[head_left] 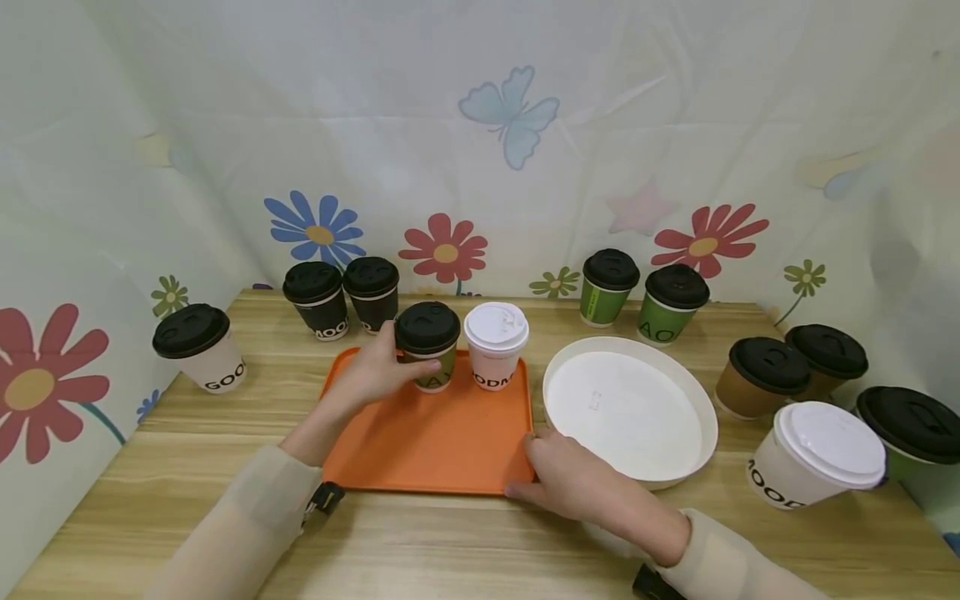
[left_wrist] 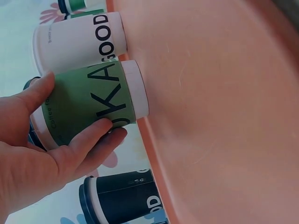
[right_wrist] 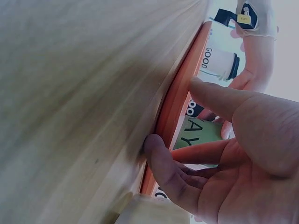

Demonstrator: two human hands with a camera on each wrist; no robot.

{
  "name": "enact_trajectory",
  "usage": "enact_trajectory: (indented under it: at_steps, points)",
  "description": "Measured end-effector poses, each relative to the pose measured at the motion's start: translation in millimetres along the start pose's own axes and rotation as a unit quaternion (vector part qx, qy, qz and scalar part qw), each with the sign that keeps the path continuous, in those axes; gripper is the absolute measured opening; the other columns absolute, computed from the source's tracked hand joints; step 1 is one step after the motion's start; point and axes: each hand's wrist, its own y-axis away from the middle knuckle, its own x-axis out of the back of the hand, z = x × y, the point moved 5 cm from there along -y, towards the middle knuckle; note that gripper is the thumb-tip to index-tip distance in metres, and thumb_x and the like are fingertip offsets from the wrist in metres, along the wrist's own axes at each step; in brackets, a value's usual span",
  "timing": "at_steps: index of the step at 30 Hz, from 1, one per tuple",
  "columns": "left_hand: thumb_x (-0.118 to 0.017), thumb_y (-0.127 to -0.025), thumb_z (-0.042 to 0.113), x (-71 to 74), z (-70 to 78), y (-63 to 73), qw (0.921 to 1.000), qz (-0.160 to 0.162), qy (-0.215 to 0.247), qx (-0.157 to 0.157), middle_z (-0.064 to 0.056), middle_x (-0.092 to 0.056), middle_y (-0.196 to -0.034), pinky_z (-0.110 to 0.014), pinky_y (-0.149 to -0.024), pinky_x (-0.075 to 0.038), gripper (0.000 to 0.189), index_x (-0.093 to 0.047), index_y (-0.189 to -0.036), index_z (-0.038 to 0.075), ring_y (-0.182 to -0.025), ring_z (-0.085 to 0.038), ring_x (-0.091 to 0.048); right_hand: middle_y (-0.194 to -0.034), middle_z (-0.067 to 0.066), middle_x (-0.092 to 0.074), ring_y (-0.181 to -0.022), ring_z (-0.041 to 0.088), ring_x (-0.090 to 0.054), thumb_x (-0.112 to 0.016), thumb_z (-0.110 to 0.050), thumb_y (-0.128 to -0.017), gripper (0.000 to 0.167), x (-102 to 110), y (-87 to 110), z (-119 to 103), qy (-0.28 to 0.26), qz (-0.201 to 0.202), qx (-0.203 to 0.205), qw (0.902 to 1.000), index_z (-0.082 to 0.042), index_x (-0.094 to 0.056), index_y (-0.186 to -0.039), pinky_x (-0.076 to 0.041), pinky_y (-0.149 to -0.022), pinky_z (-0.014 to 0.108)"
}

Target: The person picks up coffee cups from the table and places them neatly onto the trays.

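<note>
My left hand [head_left: 375,367] grips a green paper coffee cup [left_wrist: 77,100] with a black lid, thumb on one side and fingers on the other. The cup is upright at the back of an orange tray [head_left: 442,442]. Just to its right on the tray stands a white-lidded pale cup [head_left: 493,367]. My right hand [head_left: 573,479] holds the tray at its front right corner, the thumb along the front edge and the fingers by the right side. In the right wrist view the fingertips [right_wrist: 154,144] rest against the orange rim.
Right of the tray lies a round white tray [head_left: 630,408]. Two black cups [head_left: 322,317] and two green cups [head_left: 603,300] stand along the back. A white cup [head_left: 213,362] is at left. Brown cups [head_left: 746,396] and a large white-lidded cup [head_left: 787,471] crowd the right.
</note>
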Motion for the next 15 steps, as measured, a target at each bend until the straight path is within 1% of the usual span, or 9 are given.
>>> enact_trajectory:
  at_steps: [4, 10, 15]
  points:
    - [-0.083, -0.089, 0.034, -2.0, 0.0, -3.0, 1.0000, -0.004, -0.006, 0.005, -0.028, -0.048, -0.145, -0.058, -0.112, -0.036, 0.093, -0.026, -0.151, -0.004, -0.133, -0.043, -0.047, -0.072, -0.001, -0.049, -0.062, 0.014, -0.050, -0.084, -0.028, -0.088, 0.034, 0.1, -0.5, 0.0, -0.008, -0.001, 0.003, 1.0000, -0.004, -0.060, -0.085, -0.043, -0.053, 0.031]
    - [-0.083, -0.089, 0.034, -4.4, -0.2, -7.2, 1.0000, -0.002, 0.004, -0.002, -0.028, -0.044, -0.149, -0.058, -0.113, -0.034, 0.099, -0.021, -0.155, -0.003, -0.135, -0.043, -0.045, -0.070, -0.002, -0.049, -0.060, 0.012, -0.049, -0.084, -0.028, -0.088, 0.033, 0.6, -0.8, 0.3, -0.012, 0.004, 0.016, 0.9998, -0.005, -0.060, -0.084, -0.042, -0.052, 0.029]
    - [-0.084, -0.088, 0.032, -4.5, 0.6, -8.1, 0.9999, 0.003, 0.007, -0.013, -0.028, -0.045, -0.147, -0.058, -0.113, -0.035, 0.098, -0.023, -0.155, -0.003, -0.135, -0.043, -0.045, -0.070, -0.002, -0.049, -0.061, 0.012, -0.048, -0.085, -0.028, -0.087, 0.033, 0.7, -1.6, 0.7, -0.010, 0.005, 0.018, 0.9998, -0.005, -0.060, -0.084, -0.042, -0.052, 0.029]
